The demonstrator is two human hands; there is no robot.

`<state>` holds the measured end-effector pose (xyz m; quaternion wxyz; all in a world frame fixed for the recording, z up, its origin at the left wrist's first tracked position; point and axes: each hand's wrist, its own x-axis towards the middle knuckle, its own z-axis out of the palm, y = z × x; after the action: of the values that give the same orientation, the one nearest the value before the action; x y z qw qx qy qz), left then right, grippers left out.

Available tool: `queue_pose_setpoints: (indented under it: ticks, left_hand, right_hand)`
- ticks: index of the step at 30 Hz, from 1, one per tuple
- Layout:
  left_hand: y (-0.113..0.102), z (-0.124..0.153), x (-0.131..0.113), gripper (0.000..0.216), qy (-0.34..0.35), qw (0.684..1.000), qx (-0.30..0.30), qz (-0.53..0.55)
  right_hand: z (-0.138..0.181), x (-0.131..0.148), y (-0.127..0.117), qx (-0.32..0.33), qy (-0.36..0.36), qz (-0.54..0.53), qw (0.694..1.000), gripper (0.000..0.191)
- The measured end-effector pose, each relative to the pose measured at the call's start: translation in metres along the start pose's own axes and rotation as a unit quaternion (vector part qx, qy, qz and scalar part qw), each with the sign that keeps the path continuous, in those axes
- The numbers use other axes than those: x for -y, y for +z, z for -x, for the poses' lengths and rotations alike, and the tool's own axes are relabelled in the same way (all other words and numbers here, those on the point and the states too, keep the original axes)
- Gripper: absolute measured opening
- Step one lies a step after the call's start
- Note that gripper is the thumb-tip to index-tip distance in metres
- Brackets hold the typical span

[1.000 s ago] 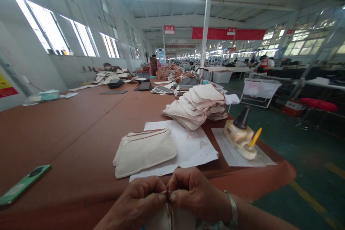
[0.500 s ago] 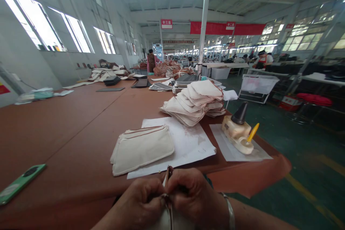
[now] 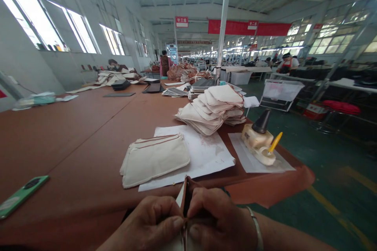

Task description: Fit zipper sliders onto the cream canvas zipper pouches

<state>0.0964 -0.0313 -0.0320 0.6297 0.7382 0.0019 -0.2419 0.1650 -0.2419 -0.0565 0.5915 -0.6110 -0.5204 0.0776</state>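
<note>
At the bottom edge, my left hand (image 3: 153,223) and my right hand (image 3: 218,219) are pressed together, both pinching the brown-trimmed top edge of a cream fabric pouch (image 3: 184,196) that sticks up between my fingers. Most of that pouch is hidden below the frame. A metal bangle circles my right wrist. Just beyond my hands, a small stack of flat cream pouches (image 3: 154,159) lies partly on a white paper sheet (image 3: 206,151).
A tall heap of cream pouches (image 3: 212,111) sits further back. A cream glue dispenser (image 3: 260,143) with black cone and yellow handle stands at right on paper. A green phone (image 3: 20,196) lies at left. The brown table (image 3: 73,141) stretches far back; other people work in the distance.
The pouch edge has risen higher between my fingers, showing more of its brown trim. My hands stay pinched together low in view. The view has tilted slightly.
</note>
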Motion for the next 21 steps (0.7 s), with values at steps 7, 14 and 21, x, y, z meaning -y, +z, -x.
queue_pose_setpoints:
  ticks: [7,14,21]
  left_hand:
    - [0.012,0.010,-0.021,0.029,0.054,0.984,-0.100,-0.137]
    - [0.004,0.009,-0.011,0.036,0.080,0.986,-0.064,-0.130]
    - [0.003,0.008,0.000,0.046,0.050,0.997,0.000,0.051]
  right_hand:
    - [-0.007,0.006,-0.010,0.040,0.228,-0.164,0.959,0.054]
    - [-0.005,0.000,-0.012,0.094,0.241,-0.215,0.942,0.052]
    - [0.007,0.002,-0.006,0.045,0.157,-0.177,0.971,0.042]
